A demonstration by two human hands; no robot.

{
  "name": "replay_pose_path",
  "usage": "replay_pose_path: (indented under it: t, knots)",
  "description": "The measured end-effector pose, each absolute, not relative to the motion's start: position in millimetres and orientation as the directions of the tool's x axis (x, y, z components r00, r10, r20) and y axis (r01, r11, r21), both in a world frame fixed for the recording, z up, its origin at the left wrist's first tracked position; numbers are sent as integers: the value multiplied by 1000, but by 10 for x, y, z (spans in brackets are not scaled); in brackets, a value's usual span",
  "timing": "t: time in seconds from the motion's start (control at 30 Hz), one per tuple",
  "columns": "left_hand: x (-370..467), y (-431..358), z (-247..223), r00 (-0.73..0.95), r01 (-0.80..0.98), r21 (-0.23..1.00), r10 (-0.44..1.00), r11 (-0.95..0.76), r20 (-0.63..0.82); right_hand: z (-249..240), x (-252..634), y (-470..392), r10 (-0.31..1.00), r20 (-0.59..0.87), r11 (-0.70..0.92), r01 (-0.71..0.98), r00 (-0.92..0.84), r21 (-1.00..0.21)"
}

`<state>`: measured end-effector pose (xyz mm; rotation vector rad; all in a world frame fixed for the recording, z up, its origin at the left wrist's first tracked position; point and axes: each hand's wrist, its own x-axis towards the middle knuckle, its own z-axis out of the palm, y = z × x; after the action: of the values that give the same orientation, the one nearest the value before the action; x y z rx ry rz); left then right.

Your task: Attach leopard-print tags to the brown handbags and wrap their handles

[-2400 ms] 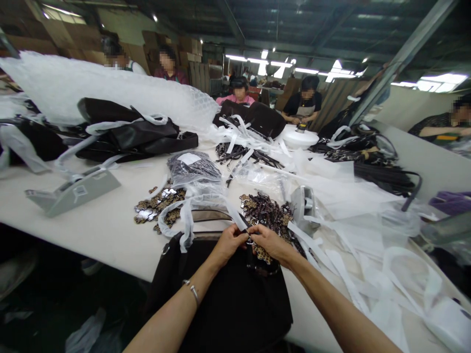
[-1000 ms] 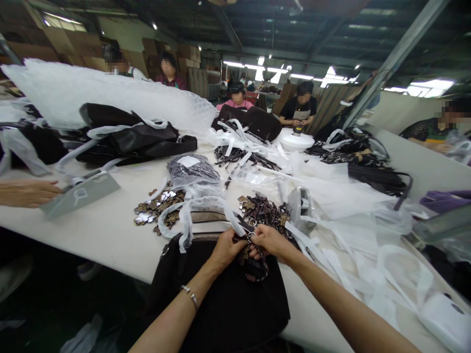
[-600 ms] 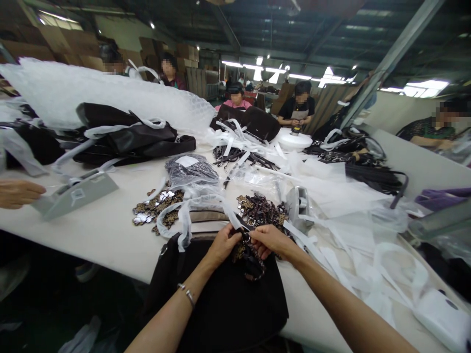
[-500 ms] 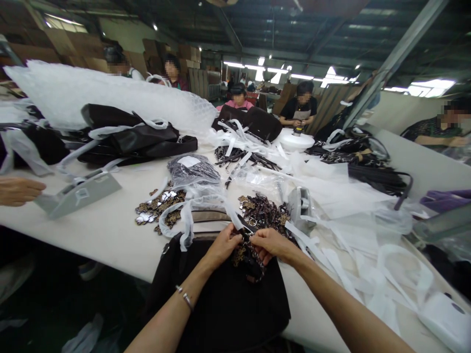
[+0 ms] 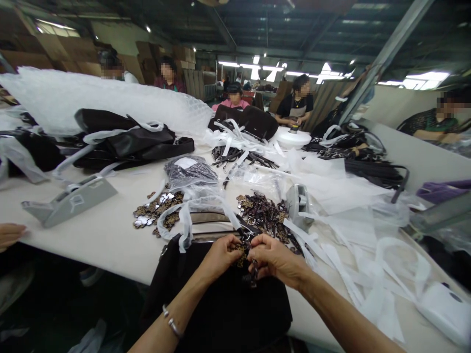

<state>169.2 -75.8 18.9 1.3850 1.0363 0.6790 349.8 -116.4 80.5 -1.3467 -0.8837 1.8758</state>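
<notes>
A black bag (image 5: pixel 221 309) lies at the table's front edge, its handle wrapped in white material (image 5: pixel 187 225). Over its top edge my left hand (image 5: pixel 221 257) pinches a patterned brown charm (image 5: pixel 240 256) near a metal ring. Close beside it on the right, my right hand (image 5: pixel 274 260) has its fingers closed on a dark braided cord (image 5: pixel 251 278) that hangs from the charm. Just behind the hands lies a pile of similar charms and cords (image 5: pixel 263 213). Another heap of patterned charms (image 5: pixel 158 211) is farther left.
A grey tape dispenser (image 5: pixel 79 198) stands at the left, a second (image 5: pixel 298 206) behind my right hand. Wrapped black bags (image 5: pixel 125 142), a plastic bag of dark items (image 5: pixel 189 171) and white strips (image 5: pixel 349 264) cover the table (image 5: pixel 121 250). Another person's hand (image 5: pixel 11 235) is at the left edge; several people sit behind.
My hands have come closer together at the charm, and the right hand has turned, bunching the cord lower. The other person's hand has drawn back from the left tape dispenser.
</notes>
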Motion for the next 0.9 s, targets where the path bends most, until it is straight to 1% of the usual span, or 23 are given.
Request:
replay_pose_path:
  t: [0.07, 0.13, 0.17, 0.23, 0.33, 0.4, 0.43, 0.5, 0.53, 0.57, 0.6, 0.67, 0.73, 0.77, 0.8, 0.83, 0.87, 0.9]
  knots:
    - [1710, -795, 181, 419, 140, 973, 879, 186, -229, 782, 3425, -1265, 811, -535, -580, -200, -237, -790]
    - [1729, -833, 165, 421, 90, 949, 853, 301, -310, 748, 3360, -1349, 810, -549, -586, -246, -204, -772]
    - [1738, -852, 160, 423, 74, 937, 840, 341, -339, 731, 3332, -1381, 816, -546, -578, -251, -190, -777]
    - [1756, -889, 165, 430, 55, 930, 832, 364, -351, 702, 3288, -1421, 840, -520, -542, -208, -155, -814]
    - [1779, -940, 216, 432, 30, 937, 841, 349, -327, 664, 3241, -1433, 881, -459, -464, -22, -113, -885]
    - [1791, -967, 255, 415, 12, 933, 847, 359, -332, 635, 3215, -1433, 925, -375, -362, 167, -58, -917]
    - [1795, -976, 265, 412, 3, 927, 844, 375, -343, 621, 3201, -1438, 947, -321, -301, 281, -26, -911]
    - [1798, -986, 256, 421, -31, 908, 829, 418, -368, 596, 3168, -1466, 978, -209, -180, 517, 2, -837]
    - [1797, -988, 236, 427, -60, 895, 822, 442, -377, 590, 3148, -1487, 985, -172, -122, 609, -23, -784]
    - [1794, -988, 209, 429, -96, 882, 819, 461, -381, 588, 3130, -1510, 986, -154, -69, 663, -70, -745]
    - [1788, -988, 177, 428, -136, 870, 820, 474, -380, 591, 3119, -1531, 981, -146, -24, 674, -125, -738]
    - [1770, -989, 122, 427, -190, 849, 820, 494, -382, 609, 3147, -1540, 966, -150, 1, 583, -212, -813]
    - [1750, -998, 96, 438, -179, 827, 796, 534, -419, 637, 3299, -1479, 956, -193, -88, 414, -219, -906]
    - [1742, -1006, 96, 437, -162, 816, 782, 555, -445, 654, 3438, -1420, 958, -215, -138, 355, -188, -925]
    - [1737, -1015, 103, 423, -153, 805, 775, 573, -470, 673, 3622, -1344, 966, -227, -172, 345, -125, -923]
    - [1734, -1026, 111, 397, -156, 795, 775, 586, -492, 694, 3847, -1256, 977, -212, -183, 399, -30, -899]
    - [1735, -1036, 118, 362, -172, 789, 782, 590, -507, 716, 4107, -1162, 985, -146, -175, 502, 97, -847]
    - [1740, -1045, 120, 328, -196, 786, 795, 586, -511, 738, 4391, -1067, 976, -32, -172, 664, 217, -728]
